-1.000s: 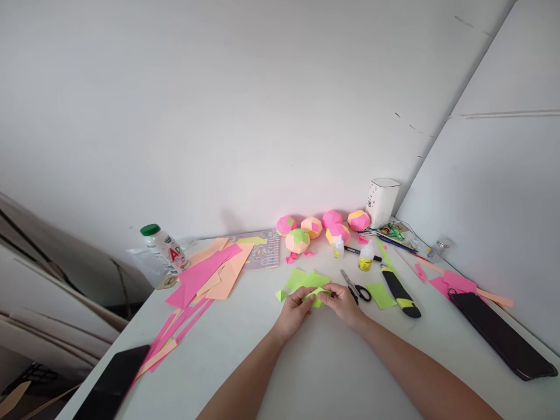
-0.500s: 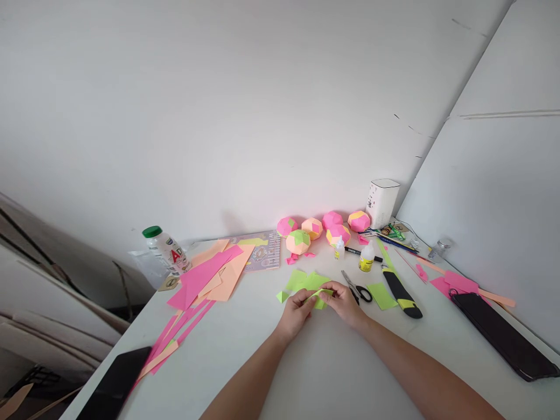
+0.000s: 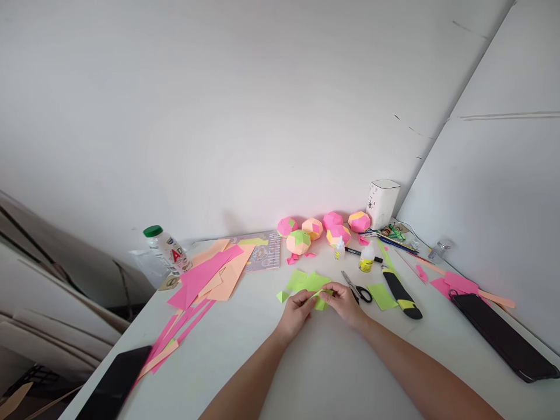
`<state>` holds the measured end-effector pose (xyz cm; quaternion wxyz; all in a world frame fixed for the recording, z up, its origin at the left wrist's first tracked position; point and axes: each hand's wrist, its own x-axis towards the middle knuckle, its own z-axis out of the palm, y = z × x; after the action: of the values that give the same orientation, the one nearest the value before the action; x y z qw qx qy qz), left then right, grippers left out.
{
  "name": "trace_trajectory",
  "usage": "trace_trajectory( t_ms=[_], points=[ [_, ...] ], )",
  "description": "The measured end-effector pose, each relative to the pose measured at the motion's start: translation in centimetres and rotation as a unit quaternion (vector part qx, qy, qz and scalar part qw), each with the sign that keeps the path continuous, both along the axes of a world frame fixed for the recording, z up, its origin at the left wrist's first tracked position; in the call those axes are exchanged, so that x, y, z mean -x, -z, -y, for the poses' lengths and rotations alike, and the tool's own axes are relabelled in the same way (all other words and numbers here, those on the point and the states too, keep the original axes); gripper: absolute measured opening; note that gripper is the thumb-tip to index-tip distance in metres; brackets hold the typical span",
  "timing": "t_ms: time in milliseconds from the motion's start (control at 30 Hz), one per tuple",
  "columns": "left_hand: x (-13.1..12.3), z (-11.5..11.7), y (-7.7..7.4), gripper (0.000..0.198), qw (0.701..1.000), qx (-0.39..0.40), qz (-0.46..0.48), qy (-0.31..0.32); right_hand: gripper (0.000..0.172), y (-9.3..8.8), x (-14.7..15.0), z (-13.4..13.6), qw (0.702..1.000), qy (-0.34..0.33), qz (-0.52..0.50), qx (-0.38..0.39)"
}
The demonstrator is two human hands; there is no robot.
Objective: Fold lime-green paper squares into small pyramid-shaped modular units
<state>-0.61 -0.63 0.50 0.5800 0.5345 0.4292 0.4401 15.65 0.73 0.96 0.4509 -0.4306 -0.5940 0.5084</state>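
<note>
Between my two hands is a small piece of green paper (image 3: 322, 292), pinched at both ends and seen nearly edge-on. My left hand (image 3: 296, 312) is closed on its left end; my right hand (image 3: 345, 303) grips the right end with thumb and fingers. Just beyond them, green paper squares (image 3: 298, 279) lie on the white table, partly hidden by my fingers. A small folded green piece (image 3: 282, 297) sits left of my left hand. Scissors (image 3: 363, 293) with black handles lie close to my right hand, beside another green square (image 3: 382, 296).
Paper balls (image 3: 298, 241) in pink, orange and green stand by the wall. Two glue bottles (image 3: 366, 258) and a box cutter (image 3: 401, 293) are to the right. Pink and orange sheets (image 3: 205, 274), a white bottle (image 3: 166, 249) and a black tablet-like object (image 3: 114, 384) occupy the left.
</note>
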Motion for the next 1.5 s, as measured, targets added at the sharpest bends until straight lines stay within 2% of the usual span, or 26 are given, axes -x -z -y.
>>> trace_trajectory(
  t_ms=[367,600,767,1033,1133,1233,1333,1500],
  points=[
    [-0.1,0.0,-0.2,0.039,1.000,0.024,-0.002,0.002,0.025,0.0,0.0,-0.1,1.000,0.009,0.004,0.003],
    [-0.1,0.0,-0.3,0.038,0.999,0.032,-0.002,0.009,0.023,0.0,-0.1,0.2,0.999,0.000,-0.035,0.039],
    [-0.4,-0.1,-0.1,0.037,0.999,0.029,0.046,0.007,0.024,0.1,-0.1,0.1,0.997,0.014,-0.050,0.048],
    [-0.2,-0.4,0.2,0.038,0.997,0.042,0.044,-0.046,0.024,0.0,0.1,0.4,0.999,0.020,-0.019,0.017],
    [-0.1,-0.4,0.2,0.038,0.997,0.040,0.042,-0.041,0.020,0.2,0.3,0.5,1.000,0.024,0.008,-0.019],
    [-0.1,-0.5,0.3,0.037,0.998,0.039,0.042,-0.023,0.027,0.5,0.3,0.5,0.997,0.017,0.037,-0.065],
    [-0.1,-0.5,0.3,0.037,0.998,0.032,0.041,-0.026,0.031,0.8,0.2,0.5,0.997,0.003,0.053,-0.052],
    [-0.2,-0.4,-0.1,0.038,0.997,0.023,0.056,-0.057,0.032,1.1,0.2,0.4,0.999,0.009,0.022,-0.021]
  ],
)
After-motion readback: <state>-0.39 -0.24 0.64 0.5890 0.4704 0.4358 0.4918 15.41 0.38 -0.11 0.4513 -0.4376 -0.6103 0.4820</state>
